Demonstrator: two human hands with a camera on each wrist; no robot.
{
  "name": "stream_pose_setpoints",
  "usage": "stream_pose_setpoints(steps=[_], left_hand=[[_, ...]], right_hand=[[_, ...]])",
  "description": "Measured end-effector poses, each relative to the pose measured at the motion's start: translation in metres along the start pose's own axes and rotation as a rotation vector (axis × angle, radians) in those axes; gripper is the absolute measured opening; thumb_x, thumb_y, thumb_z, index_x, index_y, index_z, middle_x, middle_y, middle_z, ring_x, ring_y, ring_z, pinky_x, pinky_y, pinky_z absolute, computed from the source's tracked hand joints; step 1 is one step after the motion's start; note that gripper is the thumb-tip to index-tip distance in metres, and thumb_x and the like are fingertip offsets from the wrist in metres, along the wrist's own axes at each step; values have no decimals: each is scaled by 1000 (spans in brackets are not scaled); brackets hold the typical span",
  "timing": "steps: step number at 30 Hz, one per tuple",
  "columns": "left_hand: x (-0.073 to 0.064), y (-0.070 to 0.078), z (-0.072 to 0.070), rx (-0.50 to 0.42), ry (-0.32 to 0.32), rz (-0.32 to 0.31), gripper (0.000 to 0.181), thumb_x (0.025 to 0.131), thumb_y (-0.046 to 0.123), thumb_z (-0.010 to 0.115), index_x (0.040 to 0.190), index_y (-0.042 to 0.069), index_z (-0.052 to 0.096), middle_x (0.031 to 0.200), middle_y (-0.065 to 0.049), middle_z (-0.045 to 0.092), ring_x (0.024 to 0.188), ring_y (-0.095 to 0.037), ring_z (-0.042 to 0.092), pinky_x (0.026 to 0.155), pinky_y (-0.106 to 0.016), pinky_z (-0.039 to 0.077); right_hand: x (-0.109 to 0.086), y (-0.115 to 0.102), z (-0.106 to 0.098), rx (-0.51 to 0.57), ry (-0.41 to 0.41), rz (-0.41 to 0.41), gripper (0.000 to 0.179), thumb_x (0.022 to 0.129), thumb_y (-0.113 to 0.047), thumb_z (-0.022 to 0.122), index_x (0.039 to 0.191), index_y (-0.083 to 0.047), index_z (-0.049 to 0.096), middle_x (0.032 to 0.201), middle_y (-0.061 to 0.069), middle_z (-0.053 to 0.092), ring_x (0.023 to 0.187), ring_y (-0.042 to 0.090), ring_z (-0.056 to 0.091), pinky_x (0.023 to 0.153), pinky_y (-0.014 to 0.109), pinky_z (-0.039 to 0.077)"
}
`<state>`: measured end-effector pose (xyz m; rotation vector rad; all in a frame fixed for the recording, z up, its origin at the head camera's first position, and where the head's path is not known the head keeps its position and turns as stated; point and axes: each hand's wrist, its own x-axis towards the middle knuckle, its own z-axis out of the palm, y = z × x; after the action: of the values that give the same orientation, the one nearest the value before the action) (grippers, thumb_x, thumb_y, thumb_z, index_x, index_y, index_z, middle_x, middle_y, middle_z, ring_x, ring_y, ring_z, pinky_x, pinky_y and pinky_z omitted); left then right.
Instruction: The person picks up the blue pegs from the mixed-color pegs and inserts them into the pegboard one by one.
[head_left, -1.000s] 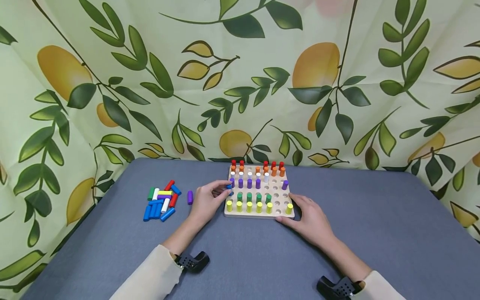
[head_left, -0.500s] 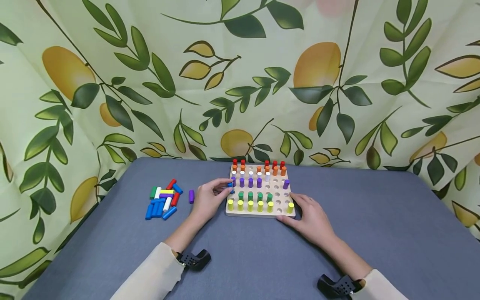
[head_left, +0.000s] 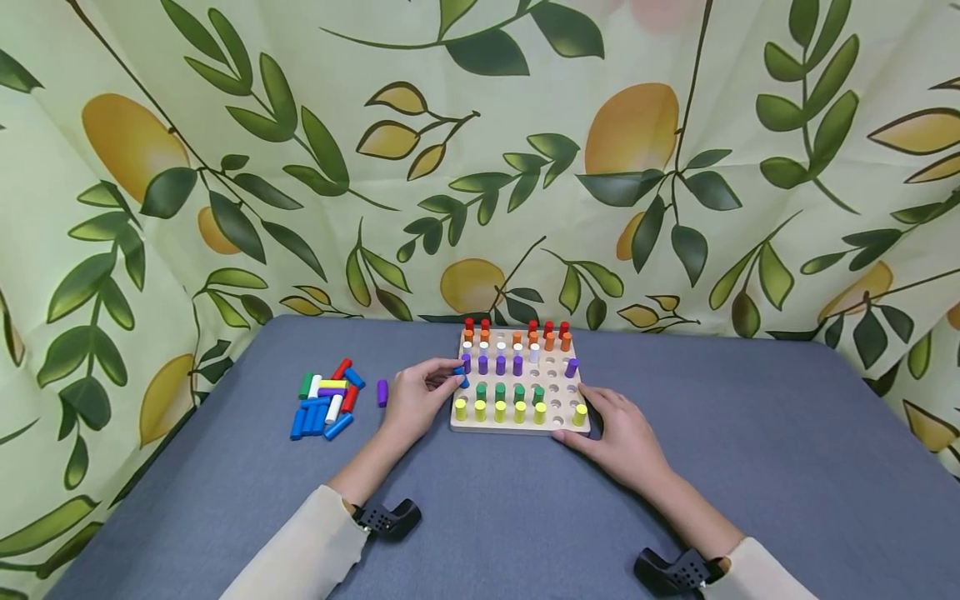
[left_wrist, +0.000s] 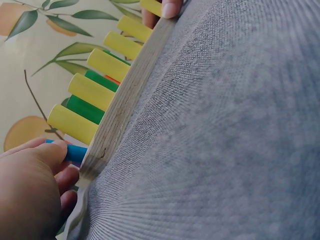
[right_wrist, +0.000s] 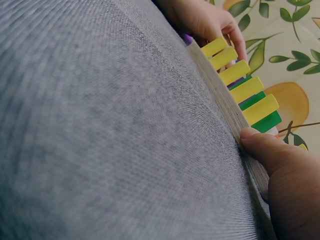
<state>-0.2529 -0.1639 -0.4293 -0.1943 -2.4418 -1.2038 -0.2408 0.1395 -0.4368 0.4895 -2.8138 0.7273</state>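
Pinched in the left hand (head_left: 418, 402), a blue peg (head_left: 462, 380) tilts at the nine o'clock edge of the pegboard (head_left: 498, 429), whose four o'clock corner the right hand (head_left: 621, 431) grips, while loose pegs (head_left: 309, 422) lie well apart toward nine o'clock.

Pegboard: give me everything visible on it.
The pegboard is a rectangular slab, pale and apparently wooden, drilled with rows of round holes. It lies flat on the blue-gray cloth. From far to near edge, red, orange, white, purple, green and yellow pegs stand in rows; several holes toward the right are bare. The right hand grips its near right corner. The left hand pinches a blue peg at its left side; whether that peg is seated is unclear.
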Motion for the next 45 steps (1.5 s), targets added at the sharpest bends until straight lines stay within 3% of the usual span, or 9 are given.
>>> stream_pose_setpoints(steps=[8, 16, 27, 33, 41, 45], left_hand=[[-1, 1, -1, 27, -4, 34, 21, 89, 14, 77, 111, 12, 78, 95, -4, 79, 82, -15, 71, 71, -24, 57], [-1, 3, -1, 20, -94, -33, 24, 92, 14, 75, 116, 16, 76, 101, -2, 77, 81, -11, 65, 72, -23, 54], [-2, 4, -4, 69, -80, -21, 24, 92, 15, 74, 116, 18, 78, 104, -2, 79, 81, -9, 66, 73, -27, 57], [6, 8, -31, 175, -76, 32, 16, 93, 17, 72, 108, 15, 79, 99, -2, 78, 78, -13, 66, 70, -30, 56], [16, 8, -86, 556, -70, 153, 19, 92, 20, 75, 110, 16, 78, 112, -6, 77, 101, -27, 72, 79, -46, 58], [20, 7, -112, 609, -110, 153, 21, 93, 21, 74, 112, 14, 77, 116, -8, 76, 98, -29, 72, 73, -46, 57]], right_hand=[[0, -1, -1, -8, -6, 4, 86, 82, -58, 76, 145, -2, 53, 138, 20, 61, 129, 44, 56, 105, 63, 43], [0, 0, -1, -4, -6, 4, 87, 83, -59, 75, 145, -2, 53, 138, 21, 61, 129, 44, 55, 105, 63, 43], [-1, 0, -3, -17, -11, -8, 87, 84, -60, 73, 144, -1, 54, 138, 22, 60, 129, 46, 55, 104, 65, 42], [-1, -1, -1, -19, -5, -16, 86, 84, -60, 73, 143, 0, 55, 137, 23, 61, 128, 46, 56, 104, 66, 42], [-1, -3, -1, -6, -16, -12, 87, 85, -62, 72, 145, -2, 53, 138, 22, 60, 128, 46, 55, 104, 66, 42], [-1, -3, -1, -6, -15, -8, 87, 85, -62, 72, 145, -1, 53, 138, 22, 60, 129, 46, 55, 104, 66, 42]])
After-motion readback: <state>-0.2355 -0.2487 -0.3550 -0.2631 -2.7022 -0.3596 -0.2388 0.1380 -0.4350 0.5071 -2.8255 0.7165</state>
